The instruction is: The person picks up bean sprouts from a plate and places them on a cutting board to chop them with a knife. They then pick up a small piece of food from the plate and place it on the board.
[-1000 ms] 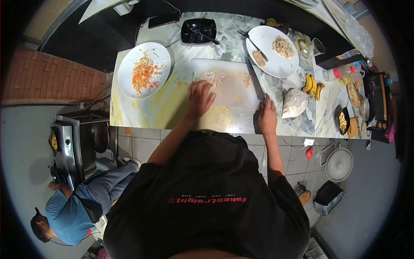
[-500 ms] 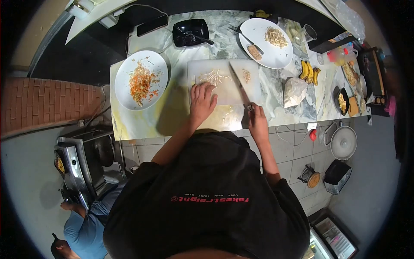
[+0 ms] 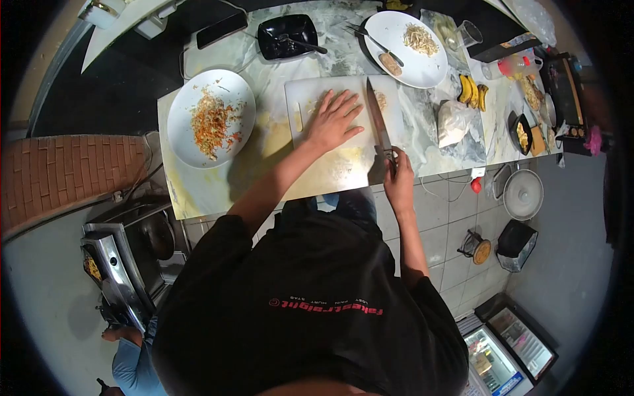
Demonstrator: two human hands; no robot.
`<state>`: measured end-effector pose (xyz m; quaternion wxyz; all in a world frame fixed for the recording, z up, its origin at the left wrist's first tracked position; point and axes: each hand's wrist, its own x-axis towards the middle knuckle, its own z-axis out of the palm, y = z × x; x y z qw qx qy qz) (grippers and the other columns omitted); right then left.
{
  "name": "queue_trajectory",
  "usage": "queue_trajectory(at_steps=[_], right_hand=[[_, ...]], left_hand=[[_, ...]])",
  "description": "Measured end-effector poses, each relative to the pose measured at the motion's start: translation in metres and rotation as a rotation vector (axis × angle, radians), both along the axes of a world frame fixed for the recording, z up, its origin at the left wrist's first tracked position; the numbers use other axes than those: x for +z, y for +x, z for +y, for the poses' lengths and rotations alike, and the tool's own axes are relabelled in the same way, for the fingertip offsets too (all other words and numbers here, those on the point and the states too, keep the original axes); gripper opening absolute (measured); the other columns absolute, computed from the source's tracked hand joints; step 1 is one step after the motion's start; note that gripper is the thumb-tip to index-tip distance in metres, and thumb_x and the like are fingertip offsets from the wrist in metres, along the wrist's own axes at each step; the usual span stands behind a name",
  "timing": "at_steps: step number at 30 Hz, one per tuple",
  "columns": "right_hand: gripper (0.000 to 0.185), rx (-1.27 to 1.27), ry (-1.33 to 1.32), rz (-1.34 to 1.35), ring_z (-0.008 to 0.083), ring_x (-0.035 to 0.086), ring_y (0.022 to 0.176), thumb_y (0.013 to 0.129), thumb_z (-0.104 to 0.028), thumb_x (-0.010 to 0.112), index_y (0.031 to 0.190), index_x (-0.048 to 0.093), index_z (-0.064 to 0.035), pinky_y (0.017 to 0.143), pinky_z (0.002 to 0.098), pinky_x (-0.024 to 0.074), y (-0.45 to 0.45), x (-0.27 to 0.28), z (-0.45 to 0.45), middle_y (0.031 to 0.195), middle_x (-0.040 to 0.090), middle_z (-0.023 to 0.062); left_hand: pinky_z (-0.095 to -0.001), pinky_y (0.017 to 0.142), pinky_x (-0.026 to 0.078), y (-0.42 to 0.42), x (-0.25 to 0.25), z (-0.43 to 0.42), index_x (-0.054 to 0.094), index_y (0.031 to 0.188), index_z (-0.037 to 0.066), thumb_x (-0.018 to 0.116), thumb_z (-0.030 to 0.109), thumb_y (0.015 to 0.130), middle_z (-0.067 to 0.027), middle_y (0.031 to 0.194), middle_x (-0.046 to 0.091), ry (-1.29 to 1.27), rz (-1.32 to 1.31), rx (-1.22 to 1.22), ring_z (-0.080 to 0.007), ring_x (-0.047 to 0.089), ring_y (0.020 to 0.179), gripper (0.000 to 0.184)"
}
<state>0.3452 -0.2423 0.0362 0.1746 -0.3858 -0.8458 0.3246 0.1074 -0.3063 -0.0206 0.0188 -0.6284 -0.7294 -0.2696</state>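
My left hand (image 3: pixel 335 123) lies over the white cutting board (image 3: pixel 305 88) with its fingers spread. Most of the pale bean sprouts seen there earlier are hidden beneath it. In my right hand (image 3: pixel 400 179) is the handle of a long kitchen knife (image 3: pixel 378 119). Its blade rests on or just above the board, pointing away from me, to the right of my left hand. A little pile of cut bean sprouts (image 3: pixel 382 101) shows just right of the blade.
Left of the board stands a white plate (image 3: pixel 179 122) with shredded orange and pale vegetables. Behind are a black bowl (image 3: pixel 272 30) with a spoon and a white plate (image 3: pixel 413 69) with sprouts and a fork. Bananas (image 3: pixel 473 92) and a plastic bag (image 3: pixel 454 124) lie right. Another person (image 3: pixel 135 366) is at lower left.
My left hand has moved right and its fingers have spread over the sprouts. The knife has shifted slightly right and stands straighter. My view has tilted a little.
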Motion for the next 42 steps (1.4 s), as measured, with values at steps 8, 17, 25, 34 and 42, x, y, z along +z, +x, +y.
queue_trajectory(at_steps=[8, 17, 25, 34, 42], right_hand=[[0.035, 0.139, -0.083, 0.036, 0.0491, 0.064, 0.096, 0.096, 0.0, 0.061, 0.131, 0.057, -0.0022, 0.082, 0.0528, 0.051, 0.002, -0.014, 0.034, 0.108, 0.063, 0.0274], [0.033, 0.267, -0.097, 0.094, 0.0472, 0.065, 0.103, 0.101, -0.011, 0.057, 0.132, 0.057, -0.0017, 0.088, 0.0508, 0.0524, 0.036, -0.009, 0.114, 0.115, 0.066, 0.0252], [0.035, 0.344, 0.028, -0.006, 0.044, 0.062, 0.108, 0.102, -0.01, 0.054, 0.136, 0.054, -0.0018, 0.09, 0.0501, 0.0518, 0.032, -0.034, 0.155, 0.118, 0.063, 0.0229], [0.037, 0.267, 0.058, -0.014, 0.045, 0.058, 0.109, 0.1, -0.007, 0.054, 0.137, 0.053, -0.0004, 0.095, 0.0508, 0.0486, 0.003, -0.032, 0.155, 0.117, 0.06, 0.0258], [0.041, 0.152, -0.077, 0.043, 0.041, 0.058, 0.097, 0.094, -0.004, 0.065, 0.134, 0.06, -0.0045, 0.091, 0.0475, 0.0486, 0.002, -0.04, 0.157, 0.109, 0.054, 0.0237]], left_hand=[[-0.0542, 0.123, 0.025, 0.002, 0.015, -0.013, 0.068, 0.118, 0.008, 0.066, 0.041, 0.097, -0.0093, 0.13, 0.061, -0.084, 0.037, 0.075, -0.029, 0.053, 0.13, 0.039], [-0.0521, 0.111, 0.037, 0.06, 0.018, -0.01, 0.065, 0.121, 0.007, 0.074, 0.026, 0.09, -0.011, 0.127, 0.058, 0.119, -0.121, 0.434, -0.0363, 0.054, 0.12, 0.037], [-0.0521, 0.107, 0.039, 0.071, 0.011, -0.002, 0.061, 0.127, 0.01, 0.076, 0.017, 0.086, -0.0117, 0.127, 0.061, 0.038, -0.117, 0.531, -0.0353, 0.055, 0.122, 0.044], [-0.0501, 0.103, 0.041, 0.044, 0.018, -0.009, 0.065, 0.119, 0.011, 0.071, 0.01, 0.088, -0.0105, 0.117, 0.063, 0.145, -0.19, 0.527, -0.033, 0.058, 0.11, 0.031], [-0.0463, 0.102, 0.044, 0.046, 0.014, 0.011, 0.065, 0.12, 0.009, 0.067, 0.011, 0.096, -0.0103, 0.117, 0.065, 0.305, -0.804, 0.464, -0.025, 0.06, 0.111, 0.025]])
